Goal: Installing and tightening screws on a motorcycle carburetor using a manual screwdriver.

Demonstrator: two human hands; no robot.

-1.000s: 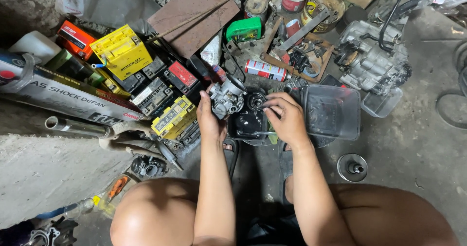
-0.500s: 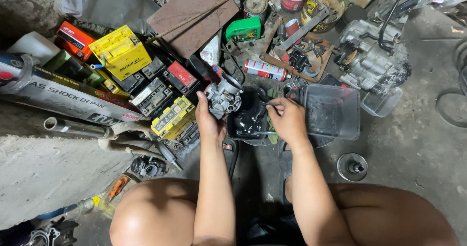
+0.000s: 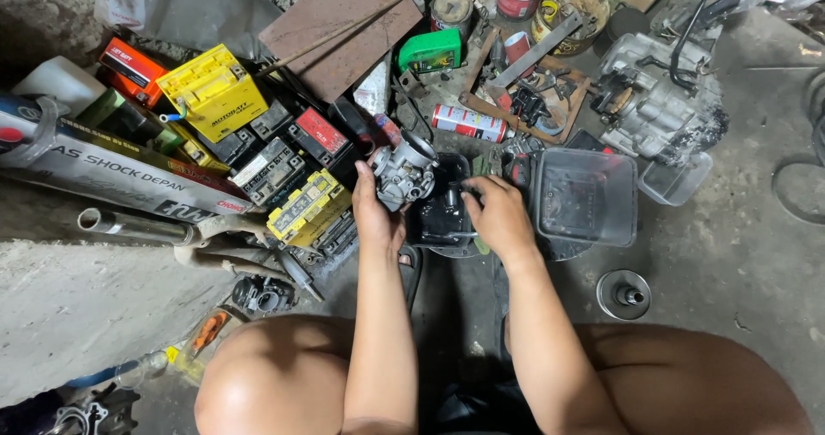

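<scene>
Two hands: both over a black tray (image 3: 434, 229) on the floor.
Left hand (image 3: 375, 216): clasps a grey carburetor (image 3: 402, 170) above the tray's left edge.
Right hand (image 3: 496, 214): fingers curled around a thin tool; its tip is hidden.
Left side: batteries (image 3: 296, 203) crowd close.
Right side: clear plastic box (image 3: 586, 196), touching the tray area.

Bare arms, bare knees — no sleeves.

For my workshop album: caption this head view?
Left hand lifts a metal carburetor while right hand reaches into a black tray.
</scene>
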